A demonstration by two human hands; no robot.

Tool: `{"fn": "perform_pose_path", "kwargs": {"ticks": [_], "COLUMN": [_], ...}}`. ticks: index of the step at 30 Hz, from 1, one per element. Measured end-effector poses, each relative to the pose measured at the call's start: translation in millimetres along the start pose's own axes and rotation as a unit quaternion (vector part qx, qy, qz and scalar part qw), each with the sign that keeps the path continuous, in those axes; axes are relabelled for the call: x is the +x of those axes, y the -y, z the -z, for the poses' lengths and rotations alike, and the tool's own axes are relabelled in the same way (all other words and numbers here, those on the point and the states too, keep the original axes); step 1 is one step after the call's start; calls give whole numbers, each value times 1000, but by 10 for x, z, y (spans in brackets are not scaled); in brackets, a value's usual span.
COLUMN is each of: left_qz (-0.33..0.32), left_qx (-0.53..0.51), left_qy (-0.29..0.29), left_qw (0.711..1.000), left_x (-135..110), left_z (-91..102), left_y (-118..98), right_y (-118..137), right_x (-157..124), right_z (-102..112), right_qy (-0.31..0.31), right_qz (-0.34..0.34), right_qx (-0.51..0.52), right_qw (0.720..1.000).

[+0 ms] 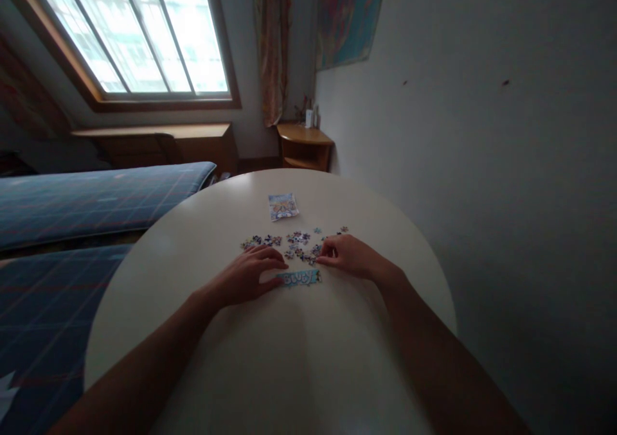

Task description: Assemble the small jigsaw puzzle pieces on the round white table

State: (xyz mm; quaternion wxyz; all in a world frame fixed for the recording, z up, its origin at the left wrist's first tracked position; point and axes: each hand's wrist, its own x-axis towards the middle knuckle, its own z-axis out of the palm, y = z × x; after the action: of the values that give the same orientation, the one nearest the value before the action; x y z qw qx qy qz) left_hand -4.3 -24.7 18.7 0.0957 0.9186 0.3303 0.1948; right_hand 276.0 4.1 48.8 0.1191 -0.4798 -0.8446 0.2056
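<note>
A joined strip of jigsaw pieces [301,278] lies on the round table, light blue with the letters "BLUEY". My left hand [254,271] rests at its left end, fingers apart and thumb by the strip's edge. Loose jigsaw pieces [299,237] are scattered just beyond the strip, some close to my left fingertips. To the right, my right hand [349,255] is curled, thumb and index finger closed at a jigsaw piece [311,261] on the pile's near right side. Its other fingers are partly hidden.
A small printed picture packet [283,207] lies farther back on the white round table [289,358]. A bed with a plaid cover [87,204] stands left of the table. The wall [482,197] runs along the right, and a wooden corner shelf [304,134] stands behind.
</note>
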Motion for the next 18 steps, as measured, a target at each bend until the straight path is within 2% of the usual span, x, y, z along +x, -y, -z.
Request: {"fn": "perform_pose_path", "kwargs": {"ticks": [4,9,13,18], "left_qz": [15,62,72,54], "left_qx": [-4,32,27,6], "left_qy": [-16,-43,-30,-13], "left_qw": [1000,997,997,998], "left_x": [-21,19,29,-5], "left_z": [31,-105,-173,-118], "left_y": [73,63,66,112], "right_y": [71,119,112,80], "right_x": [4,13,19,19], "right_z": [-51,-111,-104,-98], "right_qy": [20,46,39,49], "right_qz": [-3,8,17,20], "right_qx": [-4,-7,-1,17], "right_qw": [1000,999,999,998]}}
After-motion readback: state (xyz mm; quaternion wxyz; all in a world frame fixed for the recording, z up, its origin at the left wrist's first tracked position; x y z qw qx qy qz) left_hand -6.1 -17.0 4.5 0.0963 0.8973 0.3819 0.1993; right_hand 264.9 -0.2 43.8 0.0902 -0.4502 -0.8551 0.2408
